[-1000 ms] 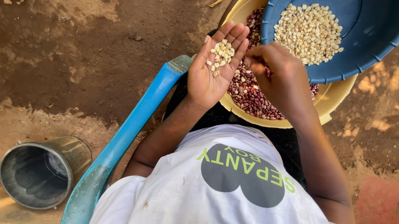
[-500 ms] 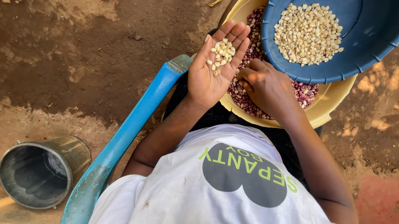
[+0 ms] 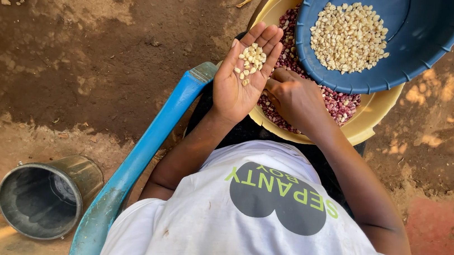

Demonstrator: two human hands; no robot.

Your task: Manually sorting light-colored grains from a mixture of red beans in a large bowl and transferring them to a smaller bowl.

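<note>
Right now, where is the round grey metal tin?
In the head view, the round grey metal tin lies on its side on the dirt ground, lower left, just left of the blue plastic chair arm.

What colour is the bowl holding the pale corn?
Blue. The bowl shows clearly in the head view, resting on a yellow basin.
</note>
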